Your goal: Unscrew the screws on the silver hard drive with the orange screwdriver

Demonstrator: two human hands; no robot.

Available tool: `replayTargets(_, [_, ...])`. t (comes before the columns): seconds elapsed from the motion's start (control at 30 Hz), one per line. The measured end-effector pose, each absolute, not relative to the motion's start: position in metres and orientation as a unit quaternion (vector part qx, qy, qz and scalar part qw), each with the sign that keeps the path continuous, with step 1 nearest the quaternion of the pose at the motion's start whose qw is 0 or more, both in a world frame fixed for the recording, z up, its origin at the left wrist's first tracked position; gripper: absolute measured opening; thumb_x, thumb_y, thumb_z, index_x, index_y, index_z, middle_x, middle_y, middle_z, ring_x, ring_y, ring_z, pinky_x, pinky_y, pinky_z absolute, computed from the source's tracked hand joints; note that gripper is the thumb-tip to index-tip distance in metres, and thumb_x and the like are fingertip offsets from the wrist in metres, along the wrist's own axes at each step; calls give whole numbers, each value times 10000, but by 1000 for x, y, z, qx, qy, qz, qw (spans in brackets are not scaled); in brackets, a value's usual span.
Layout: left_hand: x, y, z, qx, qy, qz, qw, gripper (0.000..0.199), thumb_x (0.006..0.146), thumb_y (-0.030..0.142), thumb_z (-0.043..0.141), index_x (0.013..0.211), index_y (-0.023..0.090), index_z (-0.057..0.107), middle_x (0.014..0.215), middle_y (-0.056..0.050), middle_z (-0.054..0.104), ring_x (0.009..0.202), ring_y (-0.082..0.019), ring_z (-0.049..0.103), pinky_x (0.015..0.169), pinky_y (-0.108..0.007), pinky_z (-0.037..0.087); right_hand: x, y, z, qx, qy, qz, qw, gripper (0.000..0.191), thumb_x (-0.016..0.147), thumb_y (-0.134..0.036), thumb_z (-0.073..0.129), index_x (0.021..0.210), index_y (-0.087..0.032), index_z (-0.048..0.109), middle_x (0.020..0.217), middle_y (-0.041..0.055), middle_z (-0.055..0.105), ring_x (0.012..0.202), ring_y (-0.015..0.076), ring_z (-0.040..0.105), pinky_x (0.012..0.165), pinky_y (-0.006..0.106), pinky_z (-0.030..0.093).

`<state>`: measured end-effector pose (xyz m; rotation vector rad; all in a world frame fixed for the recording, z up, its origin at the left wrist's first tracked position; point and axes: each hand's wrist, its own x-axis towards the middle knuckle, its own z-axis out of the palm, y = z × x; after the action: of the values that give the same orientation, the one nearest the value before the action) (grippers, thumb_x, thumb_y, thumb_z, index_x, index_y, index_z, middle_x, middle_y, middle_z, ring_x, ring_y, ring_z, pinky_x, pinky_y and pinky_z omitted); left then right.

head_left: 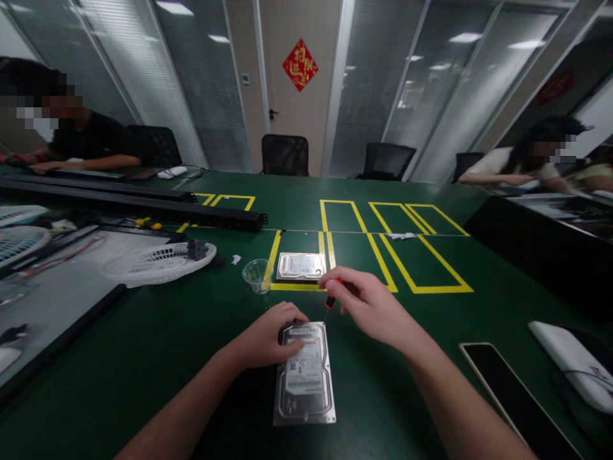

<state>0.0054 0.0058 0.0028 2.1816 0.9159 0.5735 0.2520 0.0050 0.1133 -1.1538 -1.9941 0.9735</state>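
A silver hard drive [311, 377] with a white label lies flat on the green table in front of me. My left hand [275, 335] grips it by its far left side, thumb across the label and fingers over the far edge. In my right hand [359, 297] is a screwdriver [330, 302] with a red and black handle, held upright and slightly tilted. Its tip meets the drive's far right corner; whether a screw sits under it is too small to tell. Beyond my hands lies a second hard drive [301, 266], beside a clear plastic cup [258, 276].
A phone [517, 396] and a white device with a cable [569, 364] lie at right. White oval frames [163, 263], a grey panel [62, 294] and long black bars [143, 203] occupy the left. Yellow tape [443, 289] marks rectangles. Two people sit at the far sides.
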Motion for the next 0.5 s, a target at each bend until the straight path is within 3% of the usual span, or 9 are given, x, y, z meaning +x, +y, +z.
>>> replayTargets(0.1, [6,6,3,840,358,219,345,318,856,250,704,1169,224,653,1130,-62,637,1054,-238,594,926,-371,491,255,5,114,-442,-753,379,307,329,1081,-337,402,1233,-214,666,916,38,674,709,144,637,673,291,501])
replayTargets(0.17, [6,7,3,839,360,216,346,321,853,251,707,1168,223,654,1127,-63,637,1046,-237,596,920,-369,493,255,5,114,-448,-753,375,304,323,1080,-323,401,1251,-217,653,886,32,669,709,147,640,681,294,500])
replayTargets(0.37, [6,6,4,836,363,214,353,318,866,258,704,1177,227,650,1148,-60,627,1050,-232,594,908,-362,497,248,5,113,-463,-747,345,330,142,951,-330,652,948,-189,636,821,19,664,635,132,539,589,278,416])
replayTargets(0.5, [5,5,5,837,361,212,352,332,864,252,706,1191,232,647,1152,-57,628,1064,-235,592,919,-367,495,245,3,111,-451,-732,362,362,79,952,-276,627,963,-204,596,941,29,694,610,112,506,569,269,408])
